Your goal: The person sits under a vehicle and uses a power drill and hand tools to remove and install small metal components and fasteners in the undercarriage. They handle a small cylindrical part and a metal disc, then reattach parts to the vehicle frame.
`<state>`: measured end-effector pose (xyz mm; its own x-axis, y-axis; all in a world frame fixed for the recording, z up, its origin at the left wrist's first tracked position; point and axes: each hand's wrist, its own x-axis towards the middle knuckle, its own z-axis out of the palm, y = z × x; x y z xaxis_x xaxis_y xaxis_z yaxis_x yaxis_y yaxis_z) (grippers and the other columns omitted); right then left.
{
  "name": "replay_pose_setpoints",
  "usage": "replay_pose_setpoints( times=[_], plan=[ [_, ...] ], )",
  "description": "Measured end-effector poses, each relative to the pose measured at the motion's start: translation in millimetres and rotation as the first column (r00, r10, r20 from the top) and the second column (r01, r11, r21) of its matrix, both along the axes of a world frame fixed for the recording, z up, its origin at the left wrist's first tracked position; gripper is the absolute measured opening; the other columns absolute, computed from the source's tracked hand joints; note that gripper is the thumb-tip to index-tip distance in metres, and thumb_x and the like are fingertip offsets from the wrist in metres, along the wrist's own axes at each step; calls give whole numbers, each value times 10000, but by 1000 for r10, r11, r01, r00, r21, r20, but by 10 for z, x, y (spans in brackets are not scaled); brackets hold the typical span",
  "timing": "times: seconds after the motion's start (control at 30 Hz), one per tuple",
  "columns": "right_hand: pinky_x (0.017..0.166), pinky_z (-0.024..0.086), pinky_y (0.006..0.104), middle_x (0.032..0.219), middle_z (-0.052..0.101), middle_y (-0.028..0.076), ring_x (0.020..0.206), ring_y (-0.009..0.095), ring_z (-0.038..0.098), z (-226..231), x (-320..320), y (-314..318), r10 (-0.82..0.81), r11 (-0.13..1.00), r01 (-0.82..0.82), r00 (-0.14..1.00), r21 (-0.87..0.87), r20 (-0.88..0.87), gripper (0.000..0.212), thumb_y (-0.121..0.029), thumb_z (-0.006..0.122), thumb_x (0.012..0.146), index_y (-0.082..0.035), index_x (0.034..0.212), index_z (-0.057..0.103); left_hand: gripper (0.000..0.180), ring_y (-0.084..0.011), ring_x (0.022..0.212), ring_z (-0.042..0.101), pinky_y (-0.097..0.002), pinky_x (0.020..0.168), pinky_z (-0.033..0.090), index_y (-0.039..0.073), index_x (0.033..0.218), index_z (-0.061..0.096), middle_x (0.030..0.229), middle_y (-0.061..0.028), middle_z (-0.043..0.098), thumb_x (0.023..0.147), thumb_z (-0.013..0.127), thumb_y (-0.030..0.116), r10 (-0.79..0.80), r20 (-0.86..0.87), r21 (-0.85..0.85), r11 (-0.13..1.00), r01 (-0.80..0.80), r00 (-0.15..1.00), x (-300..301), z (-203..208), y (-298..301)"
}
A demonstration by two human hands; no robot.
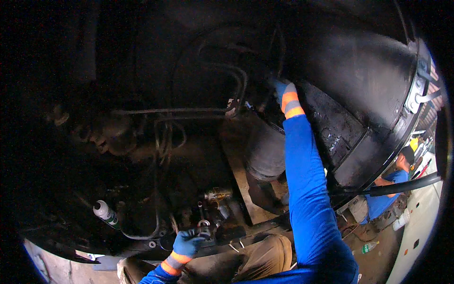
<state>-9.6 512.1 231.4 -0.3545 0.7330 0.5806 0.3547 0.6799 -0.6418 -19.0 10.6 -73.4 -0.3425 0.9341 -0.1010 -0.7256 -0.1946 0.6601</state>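
My left hand, in a blue glove with an orange and grey cuff, is low at the near edge of a dark machine bay. Its fingers curl by a small dark metal piece; what they grip is too dark to make out. Stretched far forward, my right arm in a blue sleeve reaches into the bay. The matching glove of my right hand shows at the wrist and back; its fingers fade into shadow beside a dark bracket. Below and left of that hand stands a dark ribbed cylinder.
Metal pipes and looped hoses cross the bay. A white bottle with a green label leans at left; a yellowish can lies among metal parts. A black hose runs at right, near a person in blue.
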Motion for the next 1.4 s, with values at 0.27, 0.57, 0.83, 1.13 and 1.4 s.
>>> replay_pose_setpoints(
  times=[0.27, 0.57, 0.83, 1.13, 1.4],
  plan=[
    [637, 445, 293, 881, 652, 18, 736, 154, 578, -59, 545, -641, 467, 725, -623, 758, -293, -456, 238, -277, 626, 866, -134, 1051, 672, 262, -149, 977, 629, -256, 896, 472, -25, 1125, 651, 1090, -99, 678, 880, 580, 36, 358, -467, 163, 933, -319, 809, -274, 1640, 1263],
    [715, 521, 349, 934, 672, 101, 840, 234, 653, -165, 499, -302, 538, 584, -783, 569, -212, -622, 261, -213, 571, 937, -38, 1120, 639, 304, -125, 930, 624, -241, 848, 466, -8, 1152, 648, 1080, -83, 680, 859, 612, 64, 429, -537, 308, 901, -305, 726, -374, 2571, 2433],
    [663, 508, 278, 890, 685, 42, 749, 150, 629, 125, 640, -979, 426, 641, -730, 597, -239, -679, 222, -219, 671, 873, -61, 1028, 668, 279, -144, 904, 636, -237, 816, 485, -16, 1127, 658, 1047, -83, 686, 861, 634, 63, 451, -355, 436, 854, -282, 819, -114, 2777, 2730],
    [695, 532, 275, 936, 679, 61, 809, 150, 649, 138, 604, -1148, 490, 595, -785, 523, -171, -697, 239, -191, 665, 882, -44, 1070, 658, 268, -155, 909, 642, -243, 835, 486, -28, 1092, 675, 1053, -104, 686, 833, 651, 35, 438, -130, 461, 821, -337, 889, -103, 2761, 2837],
    [763, 546, 316, 1003, 673, 88, 860, 192, 655, 72, 536, -1038, 479, 448, -851, 487, -273, -730, 256, -173, 643, 895, -17, 1098, 634, 269, -180, 900, 643, -267, 831, 486, -37, 1065, 681, 1052, -90, 688, 814, 680, 58, 516, -184, 477, 791, -383, 836, -248, 2642, 2922]
  ],
)
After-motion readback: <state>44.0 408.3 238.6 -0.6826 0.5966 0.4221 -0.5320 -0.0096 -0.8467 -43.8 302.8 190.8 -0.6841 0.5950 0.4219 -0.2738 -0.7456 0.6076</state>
